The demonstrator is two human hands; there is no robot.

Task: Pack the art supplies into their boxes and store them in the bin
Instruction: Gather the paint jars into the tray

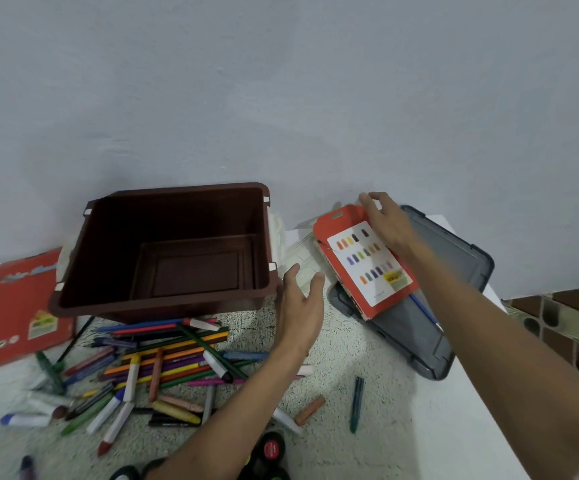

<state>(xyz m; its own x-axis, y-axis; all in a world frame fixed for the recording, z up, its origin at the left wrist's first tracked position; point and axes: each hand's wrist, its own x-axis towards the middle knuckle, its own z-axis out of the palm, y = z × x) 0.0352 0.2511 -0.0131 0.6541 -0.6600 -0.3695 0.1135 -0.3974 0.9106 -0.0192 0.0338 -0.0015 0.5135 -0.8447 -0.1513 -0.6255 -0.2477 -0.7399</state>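
Our R hand (385,223) grips red crayon box (367,271) by top edge, over grey lid (454,271) at R edge of table (471,427). L hand (298,306), fingers spread, beside brown bin (108,237) at back edge; crayons (163,362) loose in front.

brown bin (73,271) (empty), scattered crayons (163,368), red box (347,271)

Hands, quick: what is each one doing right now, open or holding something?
Left hand: open, holding nothing.
Right hand: grips the red crayon box.
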